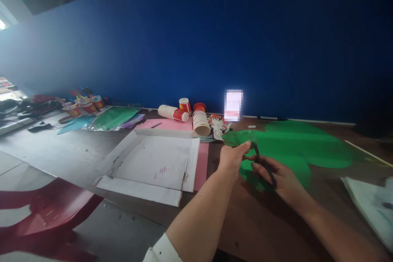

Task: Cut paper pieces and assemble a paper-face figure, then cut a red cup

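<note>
Between the thumb and fingers of my left hand (233,154) is a small piece of green paper (236,138), with dark drawn lines on it. My right hand (281,178) grips a pair of dark-handled scissors (266,167). The scissors' blades reach up to the right edge of the green piece, close to my left thumb. Beneath and behind both hands, a large green sheet (284,141) with rounded edges lies on the brown table (245,221). My fingers partly hide the scissors' handles.
A shallow white cardboard box lid (147,163) lies left of my hands on pink paper (202,163). Paper cups (201,123), white cut-outs (218,127) and a blurred bright screen (233,105) stand along the blue partition (196,41). A red chair (46,213) is lower left.
</note>
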The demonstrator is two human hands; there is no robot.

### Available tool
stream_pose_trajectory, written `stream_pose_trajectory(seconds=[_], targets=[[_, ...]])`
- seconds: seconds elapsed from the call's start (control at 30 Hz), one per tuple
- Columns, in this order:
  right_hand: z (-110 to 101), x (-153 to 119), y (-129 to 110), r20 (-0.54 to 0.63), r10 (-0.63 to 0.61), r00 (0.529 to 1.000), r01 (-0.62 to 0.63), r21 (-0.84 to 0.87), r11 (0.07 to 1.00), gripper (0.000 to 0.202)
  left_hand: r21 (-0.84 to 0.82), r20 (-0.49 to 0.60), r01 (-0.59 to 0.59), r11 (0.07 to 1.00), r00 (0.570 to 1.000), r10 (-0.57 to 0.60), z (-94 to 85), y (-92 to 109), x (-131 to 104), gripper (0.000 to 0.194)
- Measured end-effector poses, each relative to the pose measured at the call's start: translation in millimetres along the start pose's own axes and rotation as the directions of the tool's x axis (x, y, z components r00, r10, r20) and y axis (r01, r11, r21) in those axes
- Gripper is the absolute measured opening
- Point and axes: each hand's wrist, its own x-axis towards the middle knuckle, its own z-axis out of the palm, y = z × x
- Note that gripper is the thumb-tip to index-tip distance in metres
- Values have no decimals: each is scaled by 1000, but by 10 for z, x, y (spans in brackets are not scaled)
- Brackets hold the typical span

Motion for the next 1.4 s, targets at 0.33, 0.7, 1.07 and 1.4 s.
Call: stream_pose_trajectory(seconds=[0.33, 0.7, 1.07, 1.4], targets=[[4, 27, 33, 5, -32, 999, 32, -45, 998, 54, -110, -14, 66, 992, 998, -68, 31, -43, 3, 35], [15, -10, 26, 8, -24, 1000, 24, 22, 999, 48, -241, -4, 135, 961, 990, -140, 74, -30, -19, 34], [25, 2, 46, 36, -55, 998, 54, 29, 998, 49, -271, 12, 170, 948, 985, -173, 87, -32, -23, 37], [25, 6, 70, 49, -45, 998, 42, 54, 998, 50, -244, -2, 179, 953, 983, -185, 86, -37, -16, 36]])
